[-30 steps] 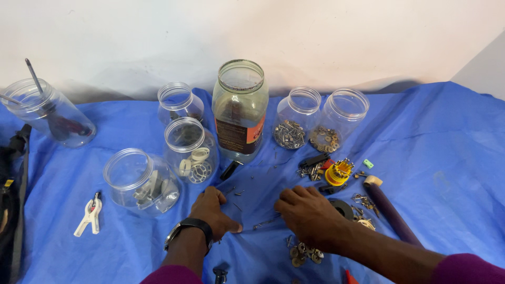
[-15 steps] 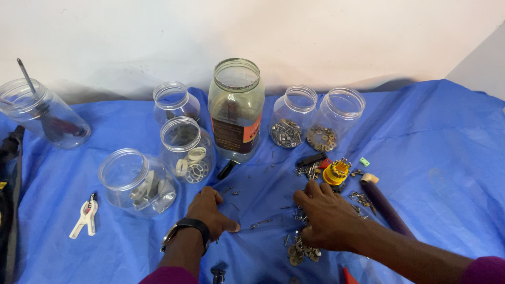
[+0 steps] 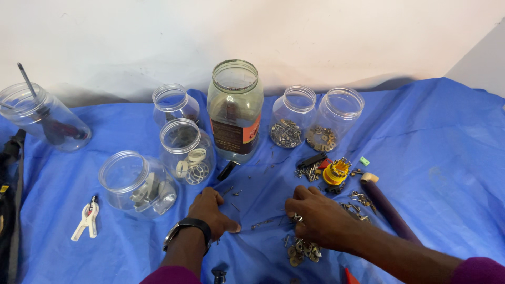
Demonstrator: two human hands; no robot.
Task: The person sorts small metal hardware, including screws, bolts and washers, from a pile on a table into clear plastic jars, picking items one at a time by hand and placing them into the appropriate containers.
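Far to the left of the left hand (image 3: pixel 210 210), a white clamp (image 3: pixel 87 219) lies on the blue cloth (image 3: pixel 442 131) over the bench, and a tilted jar (image 3: pixel 44 118) holding a screwdriver sits beyond it. Just left of that hand a low jar (image 3: pixel 134 184) lies tipped, with two upright jars (image 3: pixel 187 150) behind it. The left hand rests flat-ish on the cloth, fingers curled, thumb tip touching the fabric; it holds nothing that I can see. Between the two hands lies a thin nail (image 3: pixel 263 224), its long axis running left to right, roughly level, its left end just off the left thumb and its right end near the right hand's knuckles. Which end is the point I cannot tell. The right hand (image 3: pixel 321 218) looks the nearer. It is cupped, fingers bent down over small metal bits; whether it grips any is hidden. Washers (image 3: pixel 301 252) lie just under it, and a yellow part (image 3: pixel 336 171) sits beyond it.
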